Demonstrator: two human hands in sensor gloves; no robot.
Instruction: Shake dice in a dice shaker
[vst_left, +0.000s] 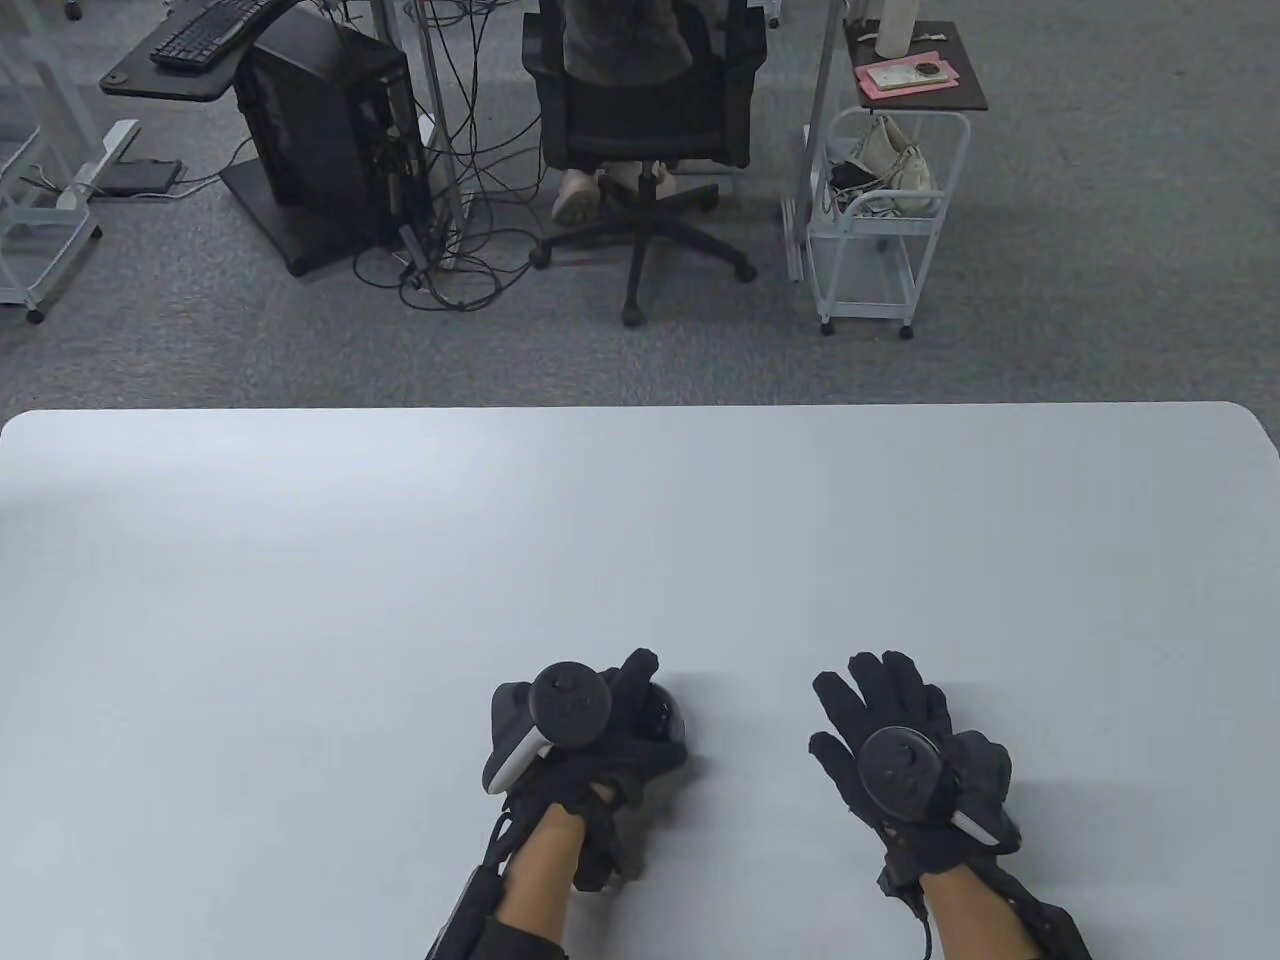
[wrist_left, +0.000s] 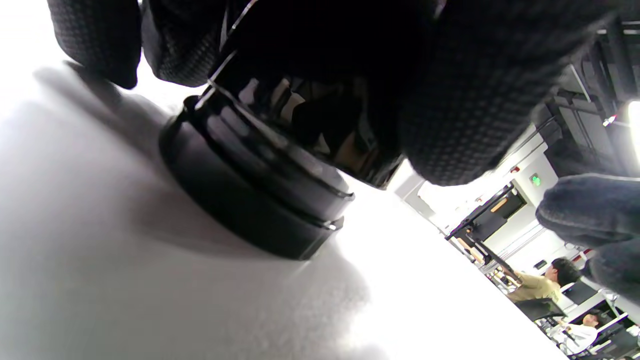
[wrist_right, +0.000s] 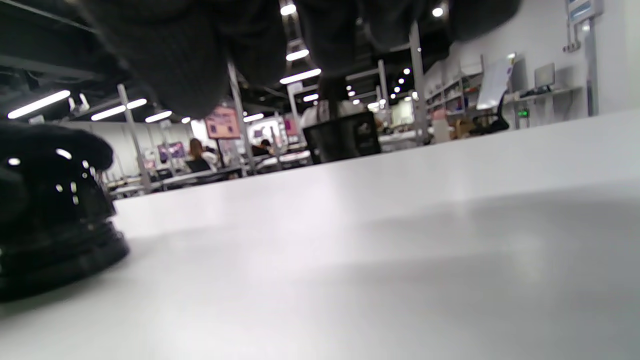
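Observation:
A glossy black dice shaker (vst_left: 662, 718) stands on the white table (vst_left: 640, 540) near the front edge. My left hand (vst_left: 610, 715) is wrapped over its top and grips it. In the left wrist view the shaker (wrist_left: 260, 200) rests with its round base on the table and my gloved fingers (wrist_left: 450, 115) cover its upper part. No dice show. My right hand (vst_left: 895, 730) lies flat on the table to the right of the shaker, fingers spread, holding nothing. In the right wrist view the shaker (wrist_right: 55, 235) stands at the far left with the left hand's glove over it.
The table's far edge (vst_left: 640, 407) runs across the middle of the table view. Beyond it on the floor are an office chair (vst_left: 640, 150), a computer tower (vst_left: 330, 130) with cables and a white cart (vst_left: 880, 220).

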